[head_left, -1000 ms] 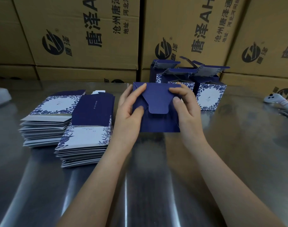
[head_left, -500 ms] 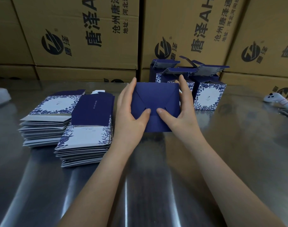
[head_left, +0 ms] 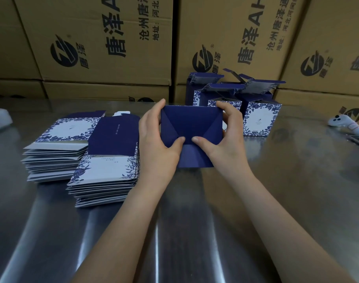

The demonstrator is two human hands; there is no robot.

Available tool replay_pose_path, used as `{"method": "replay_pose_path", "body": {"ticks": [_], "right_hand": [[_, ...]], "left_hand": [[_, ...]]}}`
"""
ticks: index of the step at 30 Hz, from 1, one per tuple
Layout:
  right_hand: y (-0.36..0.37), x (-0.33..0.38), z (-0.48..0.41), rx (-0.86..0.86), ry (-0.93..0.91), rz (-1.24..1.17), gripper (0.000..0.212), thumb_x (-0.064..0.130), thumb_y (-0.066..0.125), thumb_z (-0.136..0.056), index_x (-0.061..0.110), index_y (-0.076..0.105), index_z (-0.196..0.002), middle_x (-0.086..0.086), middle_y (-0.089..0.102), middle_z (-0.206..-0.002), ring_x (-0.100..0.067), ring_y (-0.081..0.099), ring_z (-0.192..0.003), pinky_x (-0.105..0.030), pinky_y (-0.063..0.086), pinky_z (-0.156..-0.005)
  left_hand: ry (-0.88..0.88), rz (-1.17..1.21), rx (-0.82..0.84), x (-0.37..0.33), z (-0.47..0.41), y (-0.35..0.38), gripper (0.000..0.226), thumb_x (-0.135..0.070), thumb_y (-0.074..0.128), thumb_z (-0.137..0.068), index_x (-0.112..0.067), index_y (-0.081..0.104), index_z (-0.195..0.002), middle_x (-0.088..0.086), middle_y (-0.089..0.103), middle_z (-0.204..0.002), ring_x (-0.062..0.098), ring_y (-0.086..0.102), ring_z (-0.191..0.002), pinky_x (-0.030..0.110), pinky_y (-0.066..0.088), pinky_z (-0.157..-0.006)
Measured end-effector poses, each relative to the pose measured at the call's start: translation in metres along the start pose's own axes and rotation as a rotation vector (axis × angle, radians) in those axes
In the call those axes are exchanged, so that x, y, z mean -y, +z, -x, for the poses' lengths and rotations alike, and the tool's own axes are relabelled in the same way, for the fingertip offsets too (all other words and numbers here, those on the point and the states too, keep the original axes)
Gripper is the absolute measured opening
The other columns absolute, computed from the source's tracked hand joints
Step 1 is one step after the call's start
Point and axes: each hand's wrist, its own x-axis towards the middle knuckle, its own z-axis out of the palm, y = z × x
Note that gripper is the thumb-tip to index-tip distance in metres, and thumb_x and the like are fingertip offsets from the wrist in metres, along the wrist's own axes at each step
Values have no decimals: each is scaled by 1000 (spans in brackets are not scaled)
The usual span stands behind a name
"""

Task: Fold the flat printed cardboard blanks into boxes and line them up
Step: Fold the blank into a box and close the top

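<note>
Two hands are engaged on one dark blue box [head_left: 192, 123], held over the middle of the bench [head_left: 276, 180] with its interlocking base flaps turned toward the camera; whether its lower edge rests on the bench cannot be told. The left hand [head_left: 156, 137] is curled round the left side wall, the right hand [head_left: 221, 144] round the right; both thumbs are pressed on the flaps near the middle seam. The step in hand is judged to be locking the base. For a clean lock, even pressure should be applied by both thumbs so that the flaps seat together, and the side walls should be braced square by the fingers so that the body is not skewed or creased. Full engagement of the tabs cannot be confirmed; the seam should be checked by feel before release. Stacks of flat blanks [head_left: 105, 170] lie on the bench to the left; finished boxes [head_left: 258, 121], lids raised, stand just behind the work.
</note>
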Motion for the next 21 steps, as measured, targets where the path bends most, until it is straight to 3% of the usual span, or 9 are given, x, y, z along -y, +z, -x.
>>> {"method": "replay_pose_path", "body": {"ticks": [6,12,15,21], "right_hand": [[3,0,2,-32,-12,41,76,12,84,-72,11,41,-135,0,41,-132,-12,42,-124,-35,43,-105],[6,1,3,-67,-36,75,72,11,85,-70,8,44,-129,-3,44,-127,-20,45,-120,-41,44,-102],[7,0,4,-80,-57,92,71,11,85,-69,7,45,-127,-3,44,-125,-20,46,-118,-38,43,-101],[7,-2,3,-95,-86,119,70,11,85,-68,5,46,-126,1,41,-122,-19,45,-116,-33,42,-101]], "left_hand": [[77,-49,-49,2,1,1,79,-8,78,-77,-35,38,-140,-40,30,-125,3,41,-129,37,44,-107],[105,-66,-83,4,3,3,78,-7,78,-76,-31,38,-138,-33,33,-125,1,42,-126,37,45,-106],[112,-56,-100,5,3,3,77,-5,78,-75,-30,39,-137,-20,39,-127,2,43,-124,38,46,-104],[122,-75,-110,6,4,4,74,-5,79,-75,-26,41,-135,-12,40,-128,3,43,-121,39,47,-102]]}}
